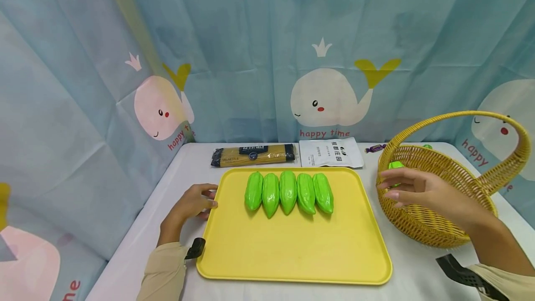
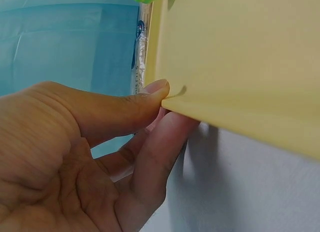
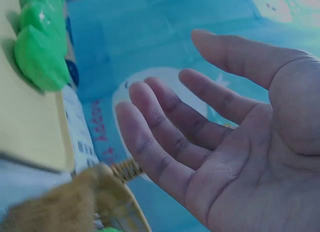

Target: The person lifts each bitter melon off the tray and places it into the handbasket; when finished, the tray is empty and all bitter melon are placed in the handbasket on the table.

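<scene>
My left hand (image 1: pixel 193 202) pinches the left rim of a yellow tray (image 1: pixel 292 252); in the left wrist view the thumb lies on top of the rim and the fingers under it. Several glossy green, ridged, pointed toy fruits (image 1: pixel 288 193) lie side by side in a row on the tray's far half. My right hand (image 1: pixel 434 196) is over the near left part of a woven basket (image 1: pixel 403 222) with a tall handle. Its fingers are spread and relaxed, holding nothing, as the right wrist view shows. A bright green item (image 1: pixel 395 165) in the basket is partly hidden behind this hand.
Behind the tray lie a pack of spaghetti (image 1: pixel 255 155) and a white printed pouch (image 1: pixel 331 153). A purple-wrapped candy (image 1: pixel 375 148) lies left of the basket's handle (image 1: pixel 451 114). A small green thing (image 1: pixel 427 146) shows at the basket's far rim. A whale-print curtain (image 1: pixel 251 59) hangs behind.
</scene>
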Tool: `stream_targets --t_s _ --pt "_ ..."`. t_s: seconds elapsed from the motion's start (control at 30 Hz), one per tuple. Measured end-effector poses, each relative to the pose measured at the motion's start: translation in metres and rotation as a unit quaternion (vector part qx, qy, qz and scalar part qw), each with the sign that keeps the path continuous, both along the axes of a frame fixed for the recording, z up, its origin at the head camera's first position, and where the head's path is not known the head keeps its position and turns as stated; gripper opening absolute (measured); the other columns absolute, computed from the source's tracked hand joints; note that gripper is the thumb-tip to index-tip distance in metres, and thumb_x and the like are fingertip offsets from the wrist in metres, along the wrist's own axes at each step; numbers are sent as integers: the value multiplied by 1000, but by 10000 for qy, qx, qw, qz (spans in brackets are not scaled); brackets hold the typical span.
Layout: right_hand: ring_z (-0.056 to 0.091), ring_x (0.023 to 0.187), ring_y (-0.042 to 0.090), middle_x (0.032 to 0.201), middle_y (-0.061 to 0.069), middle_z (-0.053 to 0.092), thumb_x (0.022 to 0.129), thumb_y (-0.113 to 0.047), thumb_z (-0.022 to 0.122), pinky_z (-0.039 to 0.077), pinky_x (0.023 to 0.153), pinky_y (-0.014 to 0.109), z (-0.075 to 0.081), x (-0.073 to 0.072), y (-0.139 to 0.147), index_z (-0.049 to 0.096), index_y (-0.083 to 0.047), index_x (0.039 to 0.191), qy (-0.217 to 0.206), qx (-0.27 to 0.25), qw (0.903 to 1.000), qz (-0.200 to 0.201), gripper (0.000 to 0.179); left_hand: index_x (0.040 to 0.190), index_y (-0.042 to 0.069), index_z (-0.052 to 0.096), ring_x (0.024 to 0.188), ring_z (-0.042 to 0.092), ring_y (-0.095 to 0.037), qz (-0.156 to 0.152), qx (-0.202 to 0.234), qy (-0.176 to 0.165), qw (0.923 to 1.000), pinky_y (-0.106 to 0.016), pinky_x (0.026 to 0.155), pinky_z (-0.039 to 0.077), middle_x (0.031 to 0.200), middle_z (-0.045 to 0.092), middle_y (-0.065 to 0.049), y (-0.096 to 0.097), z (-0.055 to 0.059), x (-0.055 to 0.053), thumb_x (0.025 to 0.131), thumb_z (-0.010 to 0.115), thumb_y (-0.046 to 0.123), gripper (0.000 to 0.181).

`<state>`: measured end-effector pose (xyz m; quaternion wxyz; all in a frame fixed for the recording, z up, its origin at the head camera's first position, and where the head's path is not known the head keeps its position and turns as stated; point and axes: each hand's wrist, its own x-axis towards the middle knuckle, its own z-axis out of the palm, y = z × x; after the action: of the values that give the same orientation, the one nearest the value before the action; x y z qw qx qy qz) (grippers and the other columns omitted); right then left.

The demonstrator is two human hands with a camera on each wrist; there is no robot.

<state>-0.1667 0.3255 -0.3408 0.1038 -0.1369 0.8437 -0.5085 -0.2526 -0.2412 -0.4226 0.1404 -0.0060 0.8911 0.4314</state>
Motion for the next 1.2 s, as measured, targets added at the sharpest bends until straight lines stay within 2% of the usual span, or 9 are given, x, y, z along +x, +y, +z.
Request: stream_targets --t_s 0.23,0.4,0.47,0.67,0.77,0.93,1.03,1.2 --pt "70 112 20 134 22 62 105 -20 66 62 85 43 -14 -14 -33 51 -4 151 -338 -129 9989 305 52 151 -3 54 84 64 -22 1 0 17 10000 -34 66 60 131 61 -24 2 0 1 97 71 3 57" --pt "67 118 33 139 29 57 103 -22 69 62 86 43 -31 -30 -51 49 -1 152 -503 -213 9974 468 57 151 -3 54 80 64 -20 3 -20 17 10000 -33 65 60 130 61 -24 1 -2 1 97 72 3 58" --pt "66 119 38 141 30 57 103 -24 70 61 87 43 -38 -35 -58 50 -1 152 -555 -166 9973 450 58 152 -2 54 78 64 -20 27 -35 11 10000 -33 64 59 130 62 -24 1 -3 0 96 72 3 58" --pt "66 118 36 145 31 54 103 -25 71 61 86 45 -53 -47 -78 48 0 154 -588 15 9977 326 62 151 -2 54 77 64 -20 34 -50 64 10000 -34 64 59 130 61 -24 1 -4 0 96 72 3 58" --pt "66 119 39 150 34 48 103 -22 70 62 87 47 -57 -50 -86 42 1 158 -583 -114 9978 301 66 151 -3 54 78 64 -20 12 -68 86 9999 -34 65 60 130 61 -25 2 -3 0 97 72 3 57" --pt "62 125 40 156 35 39 104 -23 68 62 88 48 -63 -54 -95 33 -5 164 -752 -246 9967 171 72 151 -2 55 78 64 -20 36 -115 81 9999 -33 65 60 130 62 -24 2 -2 0 97 71 3 57" --pt "59 130 42 158 34 36 104 -26 68 62 87 47 -66 -54 -98 34 -9 165 -865 -189 9960 125 72 150 -2 55 81 64 -21 45 -153 69 9998 -34 66 60 129 62 -24 2 -3 0 96 72 3 56" --pt "56 133 46 159 35 35 105 -26 67 61 88 46 -70 -54 -103 35 -10 165 -798 -73 9966 214 69 150 -2 55 84 65 -21 41 -191 72 9998 -34 67 61 129 62 -24 2 -3 0 96 72 4 57"
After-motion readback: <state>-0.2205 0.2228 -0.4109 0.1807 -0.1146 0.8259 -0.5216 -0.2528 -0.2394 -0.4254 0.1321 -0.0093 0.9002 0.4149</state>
